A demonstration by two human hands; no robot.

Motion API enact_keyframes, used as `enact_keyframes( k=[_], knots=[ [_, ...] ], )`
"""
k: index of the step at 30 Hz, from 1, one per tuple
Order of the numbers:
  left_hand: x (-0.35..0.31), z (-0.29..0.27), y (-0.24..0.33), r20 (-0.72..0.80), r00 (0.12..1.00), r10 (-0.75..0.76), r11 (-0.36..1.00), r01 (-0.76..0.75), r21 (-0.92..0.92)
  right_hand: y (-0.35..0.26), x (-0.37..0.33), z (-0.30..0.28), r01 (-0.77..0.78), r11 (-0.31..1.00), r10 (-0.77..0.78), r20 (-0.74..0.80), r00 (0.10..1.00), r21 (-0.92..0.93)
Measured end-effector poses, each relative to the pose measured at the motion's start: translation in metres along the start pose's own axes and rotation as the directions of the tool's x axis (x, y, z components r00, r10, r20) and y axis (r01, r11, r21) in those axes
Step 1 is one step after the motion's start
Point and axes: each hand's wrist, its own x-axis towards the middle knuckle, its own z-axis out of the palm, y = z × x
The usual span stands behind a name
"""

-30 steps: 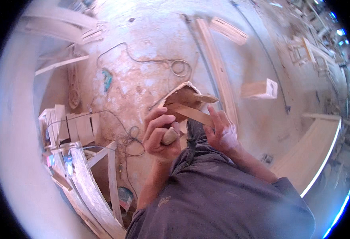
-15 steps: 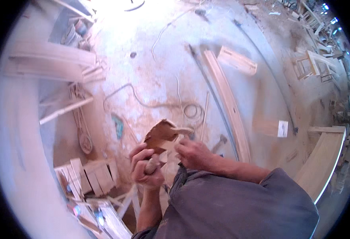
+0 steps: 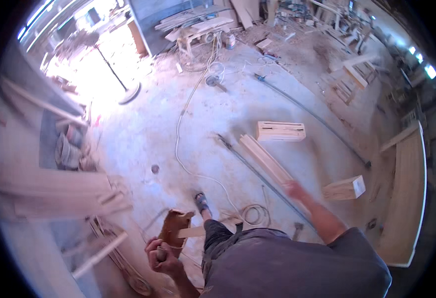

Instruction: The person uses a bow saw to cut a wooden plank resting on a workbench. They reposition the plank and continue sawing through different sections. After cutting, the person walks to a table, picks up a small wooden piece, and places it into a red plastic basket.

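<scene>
My left hand [image 3: 170, 265] is closed round a brown container [image 3: 169, 226] with a ragged, cut-looking rim. The rounded end of a pale handle [image 3: 161, 255] pokes out of the same fist; what it belongs to is hidden. A flat pale strip [image 3: 192, 232] sticks out sideways from the container's mouth. Away to the right, my right hand [image 3: 295, 191] is stretched out over a long wooden beam [image 3: 267, 161]. Motion smears its fingers, and whether it touches the beam I cannot tell.
Long metal bar clamps [image 3: 317, 119] lie on the floor. Wooden blocks [image 3: 281, 131] sit beyond the beam, with a board bench [image 3: 404, 198] at the right. A cable [image 3: 179, 134] winds across the floor near my foot [image 3: 202, 202]. Boards [image 3: 54, 193] are stacked at the left.
My right hand has left the container and swung out to the right. My left hand still grips the container, now lower in view. The head view has tilted up toward the doorway.
</scene>
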Motion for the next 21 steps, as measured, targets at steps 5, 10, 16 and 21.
enact_keyframes(
  k=[5, 10, 16, 21],
  knots=[
    [0.168, 0.041, -0.049, 0.115, 0.993, -0.009, 1.0, 0.01, -0.01, 0.001, -0.179, -0.03, -0.987, 0.16, 0.908, -0.394, 0.142, 0.013],
    [0.335, 0.131, -0.058, 0.247, 0.946, 0.211, 0.977, -0.203, -0.058, -0.173, -0.193, 0.056, -0.359, 0.751, 0.647, 0.51, 0.567, -0.554],
    [0.41, 0.279, -0.075, 0.225, 0.92, 0.322, 0.942, -0.335, 0.025, -0.246, -0.004, 0.176, -0.609, 0.789, 0.569, 0.478, 0.67, -0.085],
    [0.484, 0.366, -0.044, 0.275, 0.889, 0.365, 0.925, -0.381, 0.004, -0.251, 0.247, 0.079, -0.64, 0.74, 0.618, 0.167, 0.768, 0.208]
  ],
)
